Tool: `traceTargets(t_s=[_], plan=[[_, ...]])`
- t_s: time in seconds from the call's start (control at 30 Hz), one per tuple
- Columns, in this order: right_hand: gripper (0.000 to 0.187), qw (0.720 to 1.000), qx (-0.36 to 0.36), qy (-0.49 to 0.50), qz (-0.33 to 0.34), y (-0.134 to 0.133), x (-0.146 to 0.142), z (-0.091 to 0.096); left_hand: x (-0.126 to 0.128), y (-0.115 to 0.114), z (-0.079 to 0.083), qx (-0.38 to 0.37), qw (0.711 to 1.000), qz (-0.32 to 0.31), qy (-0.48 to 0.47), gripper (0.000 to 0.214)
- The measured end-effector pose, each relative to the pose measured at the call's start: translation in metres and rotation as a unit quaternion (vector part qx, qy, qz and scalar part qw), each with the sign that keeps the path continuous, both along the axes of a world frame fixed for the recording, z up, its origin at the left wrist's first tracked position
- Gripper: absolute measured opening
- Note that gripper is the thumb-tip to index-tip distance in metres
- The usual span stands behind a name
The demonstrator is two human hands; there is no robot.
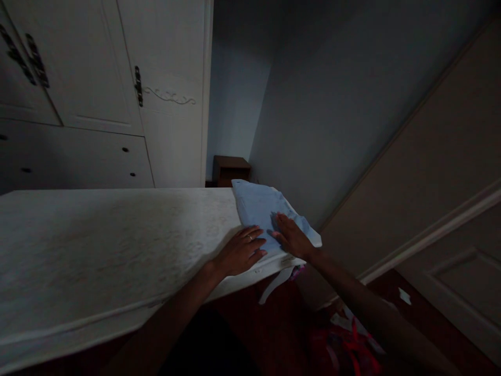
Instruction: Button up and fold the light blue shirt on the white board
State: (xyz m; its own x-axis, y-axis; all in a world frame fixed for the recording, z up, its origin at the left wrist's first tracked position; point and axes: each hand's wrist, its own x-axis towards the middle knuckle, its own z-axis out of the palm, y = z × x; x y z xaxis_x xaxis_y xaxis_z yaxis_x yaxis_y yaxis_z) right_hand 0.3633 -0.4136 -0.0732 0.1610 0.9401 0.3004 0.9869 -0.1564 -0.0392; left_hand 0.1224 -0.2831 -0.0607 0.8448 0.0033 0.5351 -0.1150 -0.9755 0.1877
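Currently we're likely flattening the blue cloth [253, 202] | lies at right end of desk [156, 235] | left hand [242, 252], right hand [291, 237] on it, fingers loosely spread | next probably calls for light pressure

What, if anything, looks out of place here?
A white scrap lies loose on the red floor by the door, with a red and white jumble nearer the camera; both look dropped. The blue cloth shows no plain damage.
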Motion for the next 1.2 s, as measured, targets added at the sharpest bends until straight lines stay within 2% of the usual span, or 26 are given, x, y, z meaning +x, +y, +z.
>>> traceTargets(t_s=[0.1, 0.2, 0.33, 0.47, 0.53, 0.63, 0.7, 0.8, 0.9, 0.97, 1.03, 1.13, 1.2], plan=[[0.066, 1.0, 0.009, 0.003, -0.007, -0.041, -0.001, -0.015, -0.022, 0.009, -0.002, -0.009, 0.999, 0.028, 0.039, 0.042], [0.066, 0.999, 0.028, 0.015, -0.031, -0.064, 0.008, -0.024, -0.041, 0.018, -0.006, -0.018, 0.996, 0.055, 0.068, 0.04], [0.066, 0.995, 0.063, 0.055, -0.055, -0.079, 0.016, -0.032, -0.068, 0.031, -0.009, -0.047, 0.993, 0.08, 0.077, 0.039], [0.073, 0.973, 0.117, 0.158, -0.118, -0.079, -0.006, -0.031, -0.108, 0.053, -0.006, -0.11, 0.985, 0.121, 0.055, 0.041], [0.073, 0.953, 0.17, 0.21, -0.136, -0.07, -0.032, -0.025, -0.131, 0.062, 0.0, -0.15, 0.976, 0.156, 0.032, 0.044], [0.059, 0.916, 0.252, 0.298, -0.09, -0.043, -0.087, -0.006, -0.163, 0.069, 0.01, -0.21, 0.953, 0.216, -0.019, 0.043], [0.046, 0.886, 0.252, 0.389, -0.026, -0.018, -0.126, 0.009, -0.178, 0.068, 0.015, -0.251, 0.931, 0.257, -0.058, 0.041], [0.036, 0.841, 0.234, 0.485, 0.052, 0.019, -0.176, 0.027, -0.192, 0.064, 0.016, -0.332, 0.882, 0.316, -0.112, 0.041], [0.035, 0.807, 0.205, 0.54, 0.12, 0.05, -0.21, 0.029, -0.198, 0.061, 0.011, -0.42, 0.824, 0.347, -0.154, 0.04], [0.034, 0.809, 0.158, 0.547, 0.146, 0.065, -0.223, 0.022, -0.201, 0.061, 0.009, -0.455, 0.798, 0.352, -0.18, 0.04], [0.029, 0.83, 0.127, 0.522, 0.149, 0.073, -0.231, 0.014, -0.203, 0.06, 0.009, -0.467, 0.786, 0.349, -0.206, 0.039], [0.023, 0.856, 0.118, 0.483, 0.14, 0.073, -0.234, 0.007, -0.206, 0.059, 0.009, -0.466, 0.783, 0.348, -0.221, 0.038], [0.023, 0.847, 0.113, 0.501, 0.138, 0.07, -0.231, 0.007, -0.206, 0.058, 0.009, -0.468, 0.787, 0.348, -0.204, 0.037]])
